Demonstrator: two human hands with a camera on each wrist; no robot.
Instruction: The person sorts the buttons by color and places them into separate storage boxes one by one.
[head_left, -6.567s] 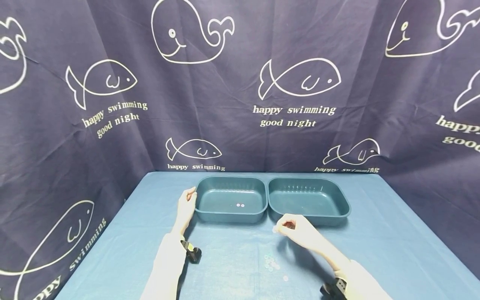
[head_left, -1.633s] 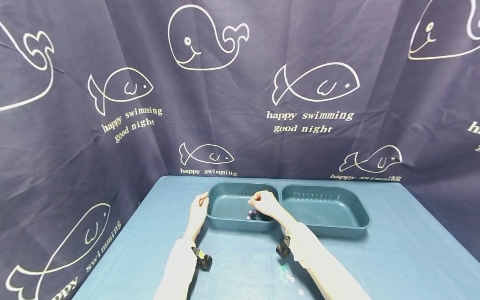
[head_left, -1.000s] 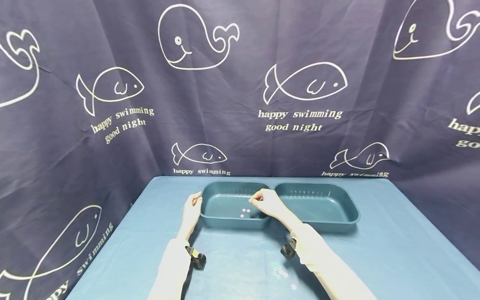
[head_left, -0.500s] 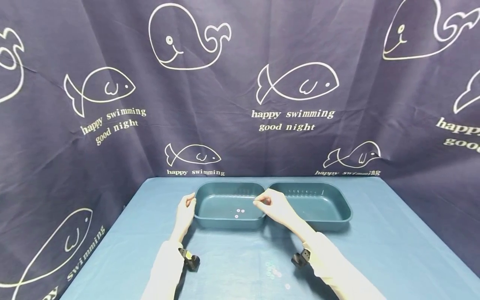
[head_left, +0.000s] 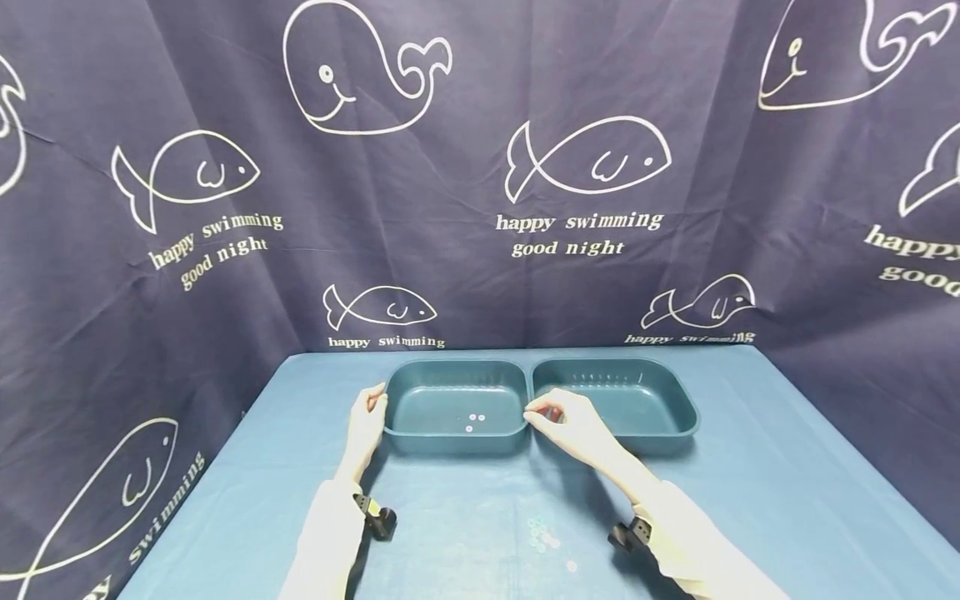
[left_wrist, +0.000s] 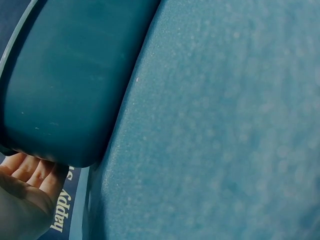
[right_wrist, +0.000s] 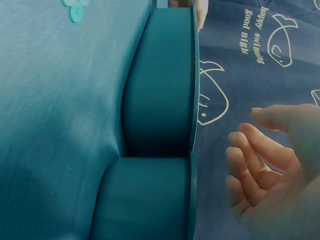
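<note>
My left hand (head_left: 366,425) grips the left end of a teal rectangular bin (head_left: 457,444); in the left wrist view its fingers (left_wrist: 37,172) lie against the end wall. Inside that bin are three small pink buttons (head_left: 469,429). My right hand (head_left: 573,423) hovers near where the two bins meet, above the front rim of the second teal bin (head_left: 660,437). In the right wrist view, its thumb and loosely bent fingers (right_wrist: 265,142) stand apart with nothing between them. A cluster of green and pink buttons (head_left: 537,533) lies on the table in front.
The two bins stand side by side near the back edge of the blue-covered table (head_left: 442,533). One pale pink button (head_left: 572,567) lies nearer the front, apart from the cluster. A dark curtain (head_left: 480,292) with fish and whale drawings hangs behind and beside the table.
Earlier my right hand carried a pale button and the left bin held two; now it holds three. The right hand has drawn back rightward from over that bin. My left hand stays at its end.
</note>
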